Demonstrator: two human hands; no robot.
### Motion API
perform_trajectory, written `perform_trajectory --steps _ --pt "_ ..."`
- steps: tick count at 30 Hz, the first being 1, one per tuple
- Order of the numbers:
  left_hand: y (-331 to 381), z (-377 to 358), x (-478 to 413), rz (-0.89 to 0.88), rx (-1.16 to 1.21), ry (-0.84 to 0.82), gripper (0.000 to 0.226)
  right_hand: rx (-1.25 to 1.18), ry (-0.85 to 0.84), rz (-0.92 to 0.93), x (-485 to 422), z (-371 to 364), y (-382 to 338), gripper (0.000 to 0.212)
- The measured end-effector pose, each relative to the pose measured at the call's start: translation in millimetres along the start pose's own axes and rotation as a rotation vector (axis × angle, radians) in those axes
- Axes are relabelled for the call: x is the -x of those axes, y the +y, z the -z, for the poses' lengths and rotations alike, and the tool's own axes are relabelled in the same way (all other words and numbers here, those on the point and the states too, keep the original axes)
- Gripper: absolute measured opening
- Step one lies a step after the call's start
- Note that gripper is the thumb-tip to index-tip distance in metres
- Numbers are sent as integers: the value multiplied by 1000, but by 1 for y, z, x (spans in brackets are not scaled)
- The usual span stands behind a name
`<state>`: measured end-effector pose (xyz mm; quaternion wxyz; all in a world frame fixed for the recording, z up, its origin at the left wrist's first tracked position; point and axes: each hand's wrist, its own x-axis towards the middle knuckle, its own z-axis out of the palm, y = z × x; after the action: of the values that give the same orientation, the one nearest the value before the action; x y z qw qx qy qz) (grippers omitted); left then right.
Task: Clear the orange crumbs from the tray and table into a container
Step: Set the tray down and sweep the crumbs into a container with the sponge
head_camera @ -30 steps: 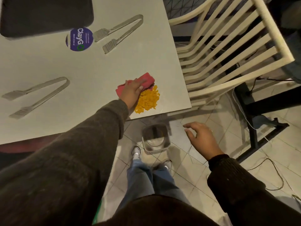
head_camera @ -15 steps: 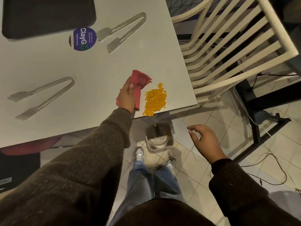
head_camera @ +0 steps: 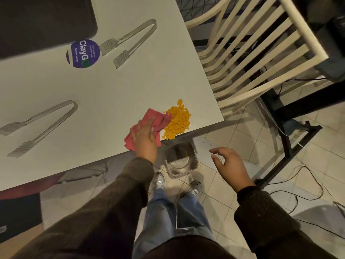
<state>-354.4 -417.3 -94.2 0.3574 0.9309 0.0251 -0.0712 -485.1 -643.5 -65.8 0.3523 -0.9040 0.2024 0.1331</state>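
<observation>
The orange crumbs (head_camera: 177, 121) lie heaped in one loose pile just right of centre frame, at the near right corner of the white table (head_camera: 112, 85), reaching its edge. A clear square container (head_camera: 180, 165) stands upright on the floor tiles just below that edge. The dark tray (head_camera: 44, 21) lies flat at upper left.

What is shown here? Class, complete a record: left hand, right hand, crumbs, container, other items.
left hand: flat on the pink cloth
right hand: fingers relaxed, holds nothing, off the table
crumbs: orange pile against the cloth, by the table edge
container: clear, on the floor below the pile
other items: far tongs, near tongs, purple disc, dark tray
</observation>
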Motion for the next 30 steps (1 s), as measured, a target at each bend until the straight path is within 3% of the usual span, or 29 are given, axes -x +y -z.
perform_trajectory --steps 11,18,24,30 --pt "10 0 15 -35 44 -164 38 -14 26 -8 3 -4 -2 16" --pt "-4 2 26 -104 33 -384 40 -17 43 -18 6 -3 -1 16" --pt "11 39 26 6 419 -244 33 -32 55 -19 5 3 -4 17" --pt "28 77 -28 86 516 26 35 -17 62 -22 0 8 -2 19"
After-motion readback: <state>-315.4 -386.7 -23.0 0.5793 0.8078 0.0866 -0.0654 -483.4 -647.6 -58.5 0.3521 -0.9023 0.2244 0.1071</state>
